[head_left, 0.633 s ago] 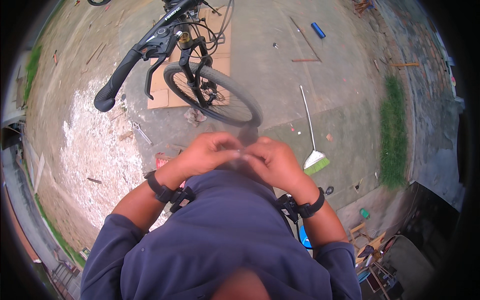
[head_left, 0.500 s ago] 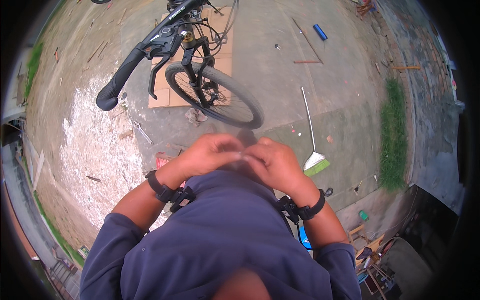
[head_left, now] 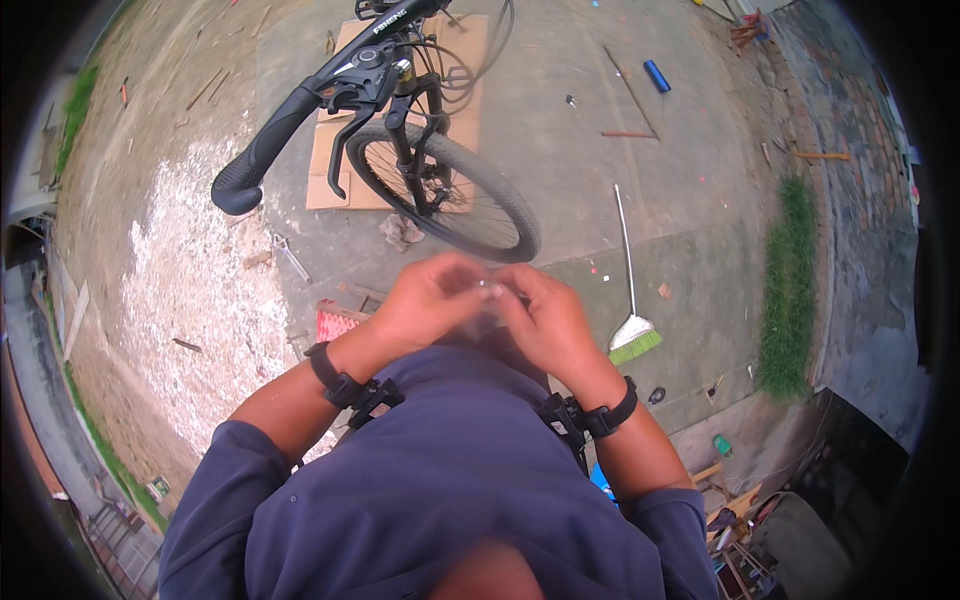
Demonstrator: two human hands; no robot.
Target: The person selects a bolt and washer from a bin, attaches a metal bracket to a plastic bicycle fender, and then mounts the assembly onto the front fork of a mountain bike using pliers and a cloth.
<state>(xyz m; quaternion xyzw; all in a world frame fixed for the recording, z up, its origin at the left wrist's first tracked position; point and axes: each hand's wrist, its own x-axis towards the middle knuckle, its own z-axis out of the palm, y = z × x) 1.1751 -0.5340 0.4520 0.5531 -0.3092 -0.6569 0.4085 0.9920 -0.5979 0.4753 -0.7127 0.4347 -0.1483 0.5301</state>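
Person standing on a grey concrete floor (head_left: 690, 240), both hands raised together in front of the chest. The left hand (head_left: 425, 300) and the right hand (head_left: 545, 320) meet fingertip to fingertip, curled closed around a small, pale, partly see-through object (head_left: 488, 292) pinched between them; its kind is too small to tell. Each wrist carries a black strap band: left wrist band (head_left: 340, 380), right wrist band (head_left: 600, 415). At 12 o'clock from the hands stands a black bicycle, its spoked front wheel (head_left: 450, 200) just beyond the fingers and its black rubber handlebar grip (head_left: 265, 150) reaching out to 10 o'clock. Flat brown cardboard sheets (head_left: 335, 160) lie under the wheel. At 3 o'clock lies a broom with a white handle and green bristles (head_left: 632, 335). A small blue cylinder (head_left: 657, 76) lies far out at 1 o'clock. A red ribbed object (head_left: 335, 322) sits at 9 o'clock, near the left wrist.
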